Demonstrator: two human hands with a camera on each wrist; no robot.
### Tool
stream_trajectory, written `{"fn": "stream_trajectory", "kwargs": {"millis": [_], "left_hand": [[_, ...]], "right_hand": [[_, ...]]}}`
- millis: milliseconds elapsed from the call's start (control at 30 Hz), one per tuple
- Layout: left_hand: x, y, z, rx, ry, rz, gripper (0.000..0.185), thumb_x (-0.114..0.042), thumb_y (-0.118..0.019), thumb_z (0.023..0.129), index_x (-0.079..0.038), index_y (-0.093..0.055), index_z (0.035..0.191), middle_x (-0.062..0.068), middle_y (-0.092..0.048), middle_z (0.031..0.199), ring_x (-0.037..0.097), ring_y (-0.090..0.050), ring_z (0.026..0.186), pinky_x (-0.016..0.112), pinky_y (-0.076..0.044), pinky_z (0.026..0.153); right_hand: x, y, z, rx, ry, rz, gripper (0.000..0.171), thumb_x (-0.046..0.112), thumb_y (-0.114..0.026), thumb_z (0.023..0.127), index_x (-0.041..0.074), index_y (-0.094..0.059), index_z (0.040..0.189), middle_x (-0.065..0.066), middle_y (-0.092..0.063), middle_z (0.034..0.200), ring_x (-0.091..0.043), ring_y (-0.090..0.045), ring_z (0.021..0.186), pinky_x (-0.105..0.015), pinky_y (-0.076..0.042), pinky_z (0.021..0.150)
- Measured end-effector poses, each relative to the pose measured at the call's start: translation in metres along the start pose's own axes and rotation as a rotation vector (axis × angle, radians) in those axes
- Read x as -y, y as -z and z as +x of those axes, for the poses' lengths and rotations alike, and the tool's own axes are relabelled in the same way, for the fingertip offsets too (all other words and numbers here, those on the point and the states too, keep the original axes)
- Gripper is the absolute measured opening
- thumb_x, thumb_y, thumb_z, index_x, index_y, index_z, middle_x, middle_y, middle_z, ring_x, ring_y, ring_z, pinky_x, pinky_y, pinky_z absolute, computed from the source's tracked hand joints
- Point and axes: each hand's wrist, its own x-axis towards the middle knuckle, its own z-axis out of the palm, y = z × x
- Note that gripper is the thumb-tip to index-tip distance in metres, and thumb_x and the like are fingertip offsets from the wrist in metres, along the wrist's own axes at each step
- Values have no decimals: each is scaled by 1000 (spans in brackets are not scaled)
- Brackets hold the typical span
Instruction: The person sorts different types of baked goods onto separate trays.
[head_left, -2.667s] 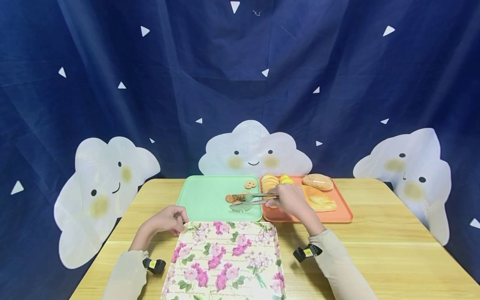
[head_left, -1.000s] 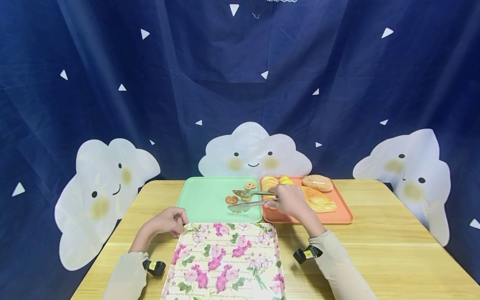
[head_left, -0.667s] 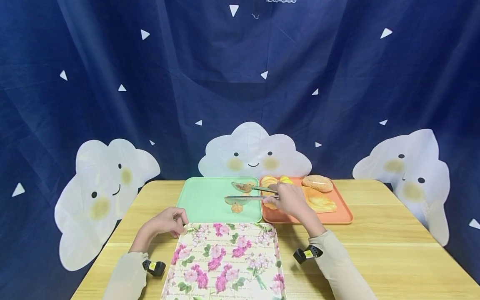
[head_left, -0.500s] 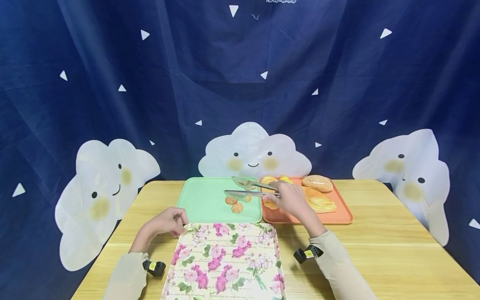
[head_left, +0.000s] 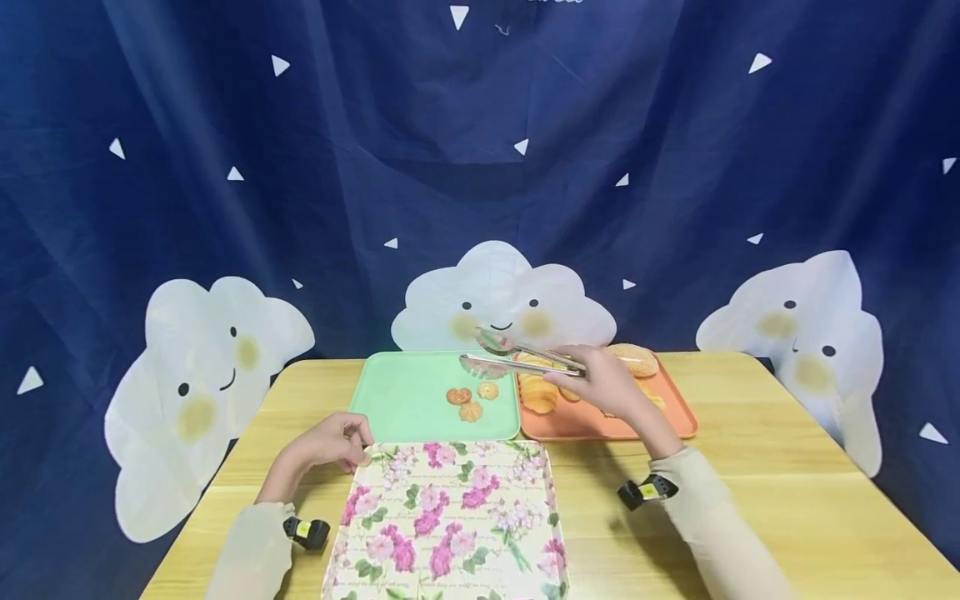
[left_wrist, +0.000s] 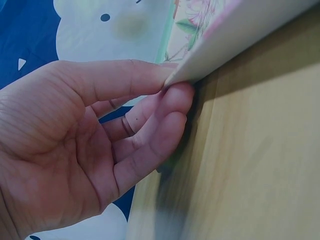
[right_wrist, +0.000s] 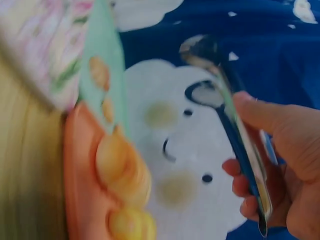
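My left hand (head_left: 333,440) pinches the far left corner of the flowered tray (head_left: 427,500) between thumb and fingers. In the left wrist view, the tray's pale edge (left_wrist: 225,47) runs between thumb and fingertips. Held in my right hand (head_left: 609,385) are metal tongs (head_left: 517,365), raised above the back trays with their two arms spread and nothing between the tips. Several small cookies are on the green tray (head_left: 401,408): a brown one (head_left: 458,396), a ridged one (head_left: 471,412) and a round one (head_left: 487,390). The tongs cover part of that tray's back right.
Right of the green tray, the orange tray (head_left: 577,427) bears a croissant (head_left: 538,395), a sesame loaf (head_left: 637,360) and other breads partly hidden by my right hand. Both stand at the back of the wooden table (head_left: 757,500), before a dark blue curtain (head_left: 450,200).
The tongs have risen off the green tray and moved right, their arms spread wider. A ridged cookie now shows in front of the brown one. My left hand stays at the tray corner.
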Motion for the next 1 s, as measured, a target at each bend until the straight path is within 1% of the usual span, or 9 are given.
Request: {"fn": "stream_trajectory", "kwargs": {"millis": [133, 200, 300, 400, 533, 667, 767, 867, 1000], "left_hand": [[-2, 1, 0, -4, 1, 17, 23, 3, -73, 78, 10, -60, 95, -1, -54, 65, 21, -65, 63, 35, -57, 60], [-2, 2, 0, -2, -2, 27, 23, 3, -73, 78, 10, -60, 95, -1, -53, 65, 21, -65, 63, 34, -57, 60], [-1, 3, -1, 0, -6, 42, 22, 3, -73, 77, 10, -60, 94, -1, -51, 64, 21, -65, 62, 34, -57, 59], [0, 3, -1, 0, -6, 50, 22, 4, -72, 77, 10, -59, 94, -1, -50, 64, 20, -64, 62, 33, -56, 59], [1, 2, -2, -4, -1, 47, 22, 4, -72, 77, 10, -59, 94, -2, -49, 64, 21, -64, 62, 34, -56, 59], [1, 2, -2, -1, 7, 29, 21, 4, -72, 77, 10, -59, 94, -2, -50, 65, 21, -64, 63, 34, -57, 60], [0, 1, -2, 1, 7, 16, 21, 3, -72, 78, 10, -59, 94, -1, -52, 65, 21, -64, 63, 34, -57, 60], [0, 0, -2, 2, 9, 16, 21, 3, -72, 78, 10, -59, 94, -1, -54, 66, 21, -64, 63, 34, -57, 59], [-3, -1, -1, 4, 18, 29, 20, 3, -72, 79, 9, -60, 94, 0, -55, 66, 21, -65, 63, 34, -56, 60]], "right_hand": [[-22, 17, -12, 53, 34, -8, 34, 36, -79, 87, 12, -75, 112, 1, -72, 93, -12, -57, 74, -31, -47, 67], [-35, 25, -21, 81, 47, 10, 36, 31, -82, 86, 9, -76, 114, -3, -75, 101, -11, -59, 79, -29, -49, 69], [-56, 39, -37, 155, 59, 101, 38, 22, -81, 85, 3, -75, 117, -10, -76, 108, -6, -61, 81, -25, -52, 72], [-72, 52, -53, 242, 53, 225, 37, 14, -80, 86, -3, -73, 118, -17, -76, 106, -2, -64, 83, -22, -54, 73], [-88, 63, -73, 326, 42, 308, 37, 13, -79, 86, -7, -72, 117, -22, -75, 105, -3, -68, 93, -20, -55, 79], [-102, 64, -88, 385, 33, 361, 41, 13, -79, 86, -9, -71, 119, -20, -75, 104, -1, -67, 94, -18, -54, 79], [-108, 60, -97, 406, 60, 395, 41, 11, -79, 85, -10, -70, 119, -22, -75, 103, -2, -67, 94, -21, -56, 77], [-110, 55, -103, 404, 88, 385, 41, 12, -79, 84, -9, -71, 119, -26, -73, 109, -4, -68, 103, -25, -57, 83], [-111, 50, -108, 416, 94, 407, 42, 13, -79, 85, -11, -70, 119, -29, -72, 109, -9, -70, 102, -26, -58, 82]]}}
